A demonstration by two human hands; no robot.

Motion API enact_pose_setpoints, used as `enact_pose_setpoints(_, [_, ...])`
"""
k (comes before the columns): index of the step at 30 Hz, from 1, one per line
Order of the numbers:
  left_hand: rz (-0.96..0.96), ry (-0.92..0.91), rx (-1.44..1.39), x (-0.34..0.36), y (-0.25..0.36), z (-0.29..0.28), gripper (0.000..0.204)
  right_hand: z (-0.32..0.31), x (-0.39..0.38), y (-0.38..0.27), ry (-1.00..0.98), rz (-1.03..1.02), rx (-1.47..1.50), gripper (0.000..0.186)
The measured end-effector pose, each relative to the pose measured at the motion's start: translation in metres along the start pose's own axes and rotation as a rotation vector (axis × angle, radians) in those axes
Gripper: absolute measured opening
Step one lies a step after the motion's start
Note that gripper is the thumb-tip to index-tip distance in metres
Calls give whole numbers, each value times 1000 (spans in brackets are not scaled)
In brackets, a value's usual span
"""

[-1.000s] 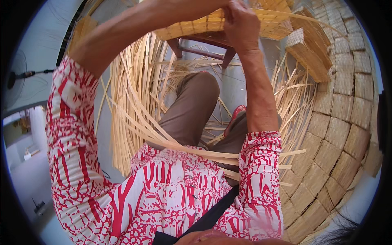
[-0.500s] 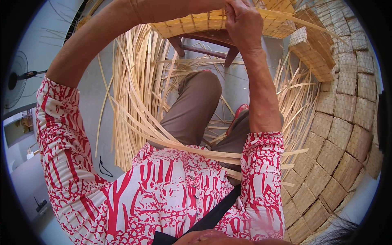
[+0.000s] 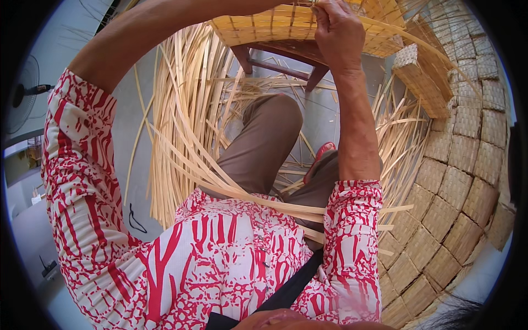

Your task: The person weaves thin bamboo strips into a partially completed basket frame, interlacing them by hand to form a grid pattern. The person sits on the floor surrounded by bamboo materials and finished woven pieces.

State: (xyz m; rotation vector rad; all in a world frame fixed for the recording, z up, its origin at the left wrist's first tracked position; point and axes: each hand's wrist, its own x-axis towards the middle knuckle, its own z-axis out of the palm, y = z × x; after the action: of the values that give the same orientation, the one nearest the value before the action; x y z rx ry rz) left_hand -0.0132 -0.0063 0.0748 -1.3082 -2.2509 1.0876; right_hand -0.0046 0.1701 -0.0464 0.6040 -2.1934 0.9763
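A yellowish woven bamboo piece (image 3: 258, 28), with an open grid of strips, rests on a small dark wooden stool (image 3: 294, 49) at the top. My right hand (image 3: 340, 34) is closed at its upper edge, fingers pinched together. A long, thin bamboo strip (image 3: 423, 43) runs from that hand toward the right and curves downward. My left forearm (image 3: 165, 25) arches over from the left toward the same woven piece. The upper edge of the view cuts off the left hand, so its fingers are hidden.
Loose pale bamboo strips (image 3: 184, 115) lie in a thick bundle left of my legs, some across my lap. More strips (image 3: 404, 132) lie at right. Woven box-like pieces (image 3: 421, 82) stand beside stacked woven squares (image 3: 454, 192). A fan (image 3: 25, 93) is at far left.
The woven piece and stool have shifted slightly right and down in view. My right hand has moved a little the same way; the left forearm sits higher, its wrist more cut off.
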Motion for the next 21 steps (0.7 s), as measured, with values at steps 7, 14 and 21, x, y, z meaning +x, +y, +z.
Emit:
enact_pose_setpoints(7, [-42, -148, -36, -5, -11, -11, 10, 4, -1, 0, -15, 9, -36, 5])
enact_pose_setpoints(14, [-2, -58, -52, -17, -14, -1, 10, 6, 3, -5, -49, 7, -10, 8])
enact_pose_setpoints(21, [-36, -94, -77, -46, -28, 2, 11, 0, -7, -13, 35, -148, 163, 30])
